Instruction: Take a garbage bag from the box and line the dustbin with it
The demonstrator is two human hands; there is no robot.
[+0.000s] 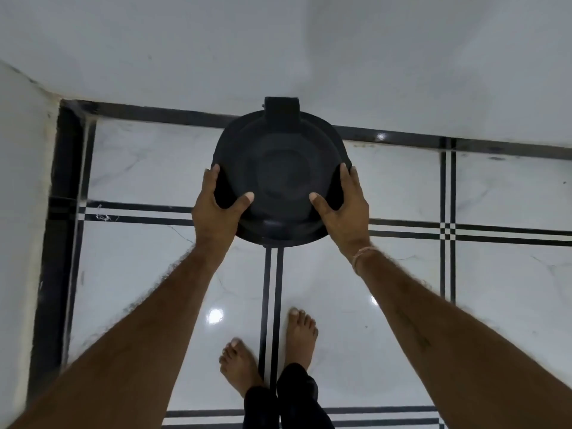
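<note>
A round black dustbin (280,171) with its lid down stands on the floor against the white wall, seen from straight above. A hinge block sits at its far edge. My left hand (218,205) grips the bin's left side, thumb on top of the lid. On the right side my right hand (343,205) holds it the same way, thumb on the lid. A thin band circles the right wrist. No garbage bag or box is in view.
The floor is glossy white marble tile (139,274) with black inlay stripes. White walls (278,51) meet in a corner at the far left. My two bare feet (269,351) stand on the floor just behind the bin.
</note>
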